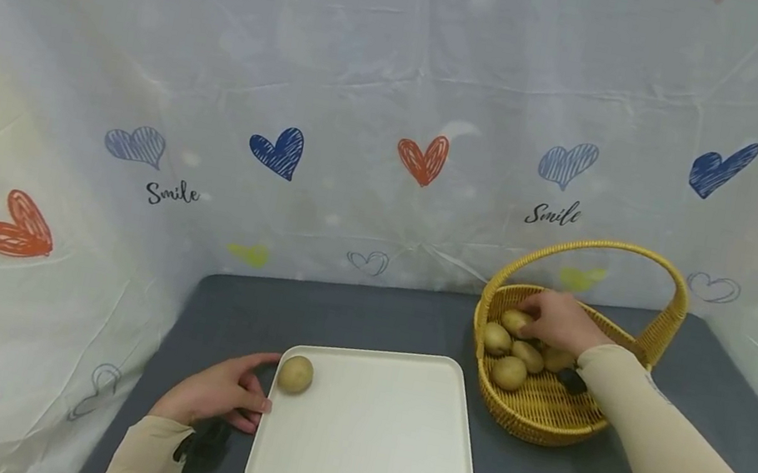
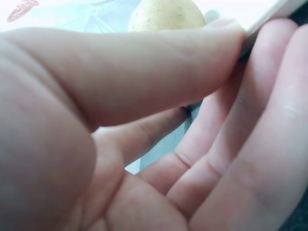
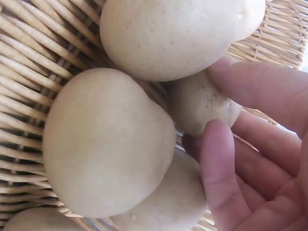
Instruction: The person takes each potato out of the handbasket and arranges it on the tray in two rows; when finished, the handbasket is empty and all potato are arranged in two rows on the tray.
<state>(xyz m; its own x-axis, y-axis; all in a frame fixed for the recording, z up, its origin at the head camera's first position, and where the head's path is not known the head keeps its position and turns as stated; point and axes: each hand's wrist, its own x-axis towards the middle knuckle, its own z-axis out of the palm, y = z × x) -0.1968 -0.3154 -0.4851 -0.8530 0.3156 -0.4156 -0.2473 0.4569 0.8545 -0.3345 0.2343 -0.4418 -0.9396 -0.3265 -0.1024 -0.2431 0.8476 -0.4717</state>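
My left hand [image 1: 216,391] grips the left edge of a white rectangular tray [image 1: 381,440], thumb on the rim and fingers beneath it. One round potato [image 1: 295,374] sits in the tray's upper left corner, close to that hand. To the right, my right hand [image 1: 565,322] reaches into a yellow wicker basket [image 1: 542,434] under its tall handle. In the right wrist view its thumb and fingers pinch a small potato [image 3: 199,103] partly hidden behind larger ones. Several other potatoes [image 3: 108,144] lie around it in the basket.
Tray and basket both stand on a dark grey tabletop [image 1: 336,309]. The basket's handle [image 1: 606,244] arches above the right hand. A pale curtain [image 1: 353,80] printed with hearts hangs behind the table and along its sides.
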